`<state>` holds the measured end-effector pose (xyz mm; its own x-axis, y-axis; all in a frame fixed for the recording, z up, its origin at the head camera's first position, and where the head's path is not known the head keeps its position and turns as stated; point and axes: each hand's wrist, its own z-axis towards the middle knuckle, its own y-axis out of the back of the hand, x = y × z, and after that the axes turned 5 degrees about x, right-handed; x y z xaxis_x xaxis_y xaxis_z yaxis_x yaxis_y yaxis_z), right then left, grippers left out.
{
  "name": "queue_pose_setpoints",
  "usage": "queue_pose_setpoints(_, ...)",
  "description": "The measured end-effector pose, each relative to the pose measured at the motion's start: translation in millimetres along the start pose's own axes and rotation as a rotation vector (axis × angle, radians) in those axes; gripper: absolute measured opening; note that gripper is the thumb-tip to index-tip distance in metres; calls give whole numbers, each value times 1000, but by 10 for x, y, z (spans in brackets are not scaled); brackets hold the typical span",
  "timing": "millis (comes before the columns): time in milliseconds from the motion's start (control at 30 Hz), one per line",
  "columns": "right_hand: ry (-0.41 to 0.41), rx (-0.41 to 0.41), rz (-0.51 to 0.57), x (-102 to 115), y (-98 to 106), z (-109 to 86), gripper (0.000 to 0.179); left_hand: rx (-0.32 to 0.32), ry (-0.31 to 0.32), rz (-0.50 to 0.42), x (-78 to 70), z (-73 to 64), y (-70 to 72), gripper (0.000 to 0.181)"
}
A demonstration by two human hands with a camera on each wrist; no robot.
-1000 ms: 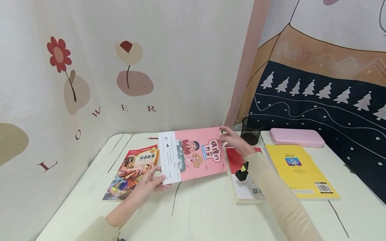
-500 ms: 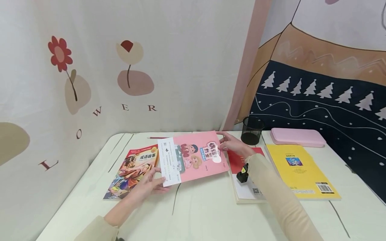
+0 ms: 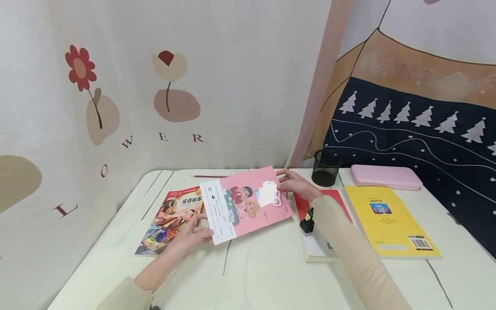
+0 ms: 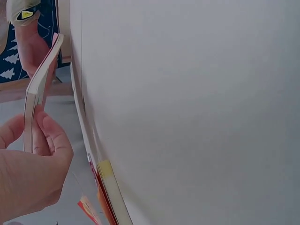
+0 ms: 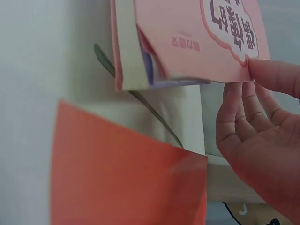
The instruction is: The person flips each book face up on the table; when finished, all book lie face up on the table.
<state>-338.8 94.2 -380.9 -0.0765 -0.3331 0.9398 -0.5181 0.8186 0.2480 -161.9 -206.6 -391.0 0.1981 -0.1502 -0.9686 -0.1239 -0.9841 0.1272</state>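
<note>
A pink paperback book point(image 3: 244, 206) with cartoon children and a white strip down its left side is held tilted above the table. My left hand point(image 3: 187, 237) pinches its lower left edge, thumb and fingers on opposite faces, as the left wrist view shows. At the opposite edge my right hand point(image 3: 296, 185) grips the cover, the thumb point(image 5: 274, 75) on top and the fingers beneath. In the right wrist view the front cover lifts from the pages at one corner. A bright glare hides part of the title in the head view.
A colourful storybook point(image 3: 174, 217) lies behind my left hand. Under my right forearm is a red and white book point(image 3: 317, 245), with a yellow book point(image 3: 391, 219) beyond it. A black mesh pen cup point(image 3: 326, 168), pink pencil case point(image 3: 385, 176) and pencil point(image 3: 209, 176) sit at the back.
The pink book has turned slightly, its right upper corner shifting left and its lower left corner dropping. Glare has appeared on the cover. Both hands keep their hold.
</note>
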Motion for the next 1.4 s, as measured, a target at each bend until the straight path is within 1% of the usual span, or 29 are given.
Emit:
queue_pose_setpoints(100,-3,-6,4,2,-18,51,48,0,8,-1,23,5,-7,44)
queue_pose_setpoints(233,2,-16,-9,2,-44,127,47,29,4,11,79,-7,-32,42)
queue_pose_setpoints(333,12,-11,-48,10,-75,174,47,46,3,29,104,-31,-65,38)
queue_pose_setpoints(533,19,-14,-128,18,-144,288,47,57,14,1,122,-49,-134,32)
queue_pose_setpoints(667,7,-57,-147,26,-202,377,46,70,50,-14,141,-40,-175,32)
queue_pose_setpoints(833,-26,-109,-165,22,-275,477,41,108,105,-5,142,-74,-217,39)
queue_pose_setpoints(967,-55,-128,-162,16,-327,532,37,145,155,-6,133,-116,-236,43)
queue_pose_setpoints(1033,-55,-129,-169,19,-358,548,37,168,167,-15,134,-138,-240,44)
queue_pose_setpoints(1133,-34,-132,-204,20,-398,572,36,208,167,-31,141,-173,-239,44)
queue_pose_setpoints(1233,-10,-131,-243,18,-439,591,34,261,160,-57,153,-202,-236,41)
queue_pose_setpoints(1333,-5,-122,-276,18,-483,606,33,313,165,-80,165,-220,-239,39)
queue_pose_setpoints(1400,8,-113,-300,19,-513,618,33,334,172,-91,175,-228,-239,39)
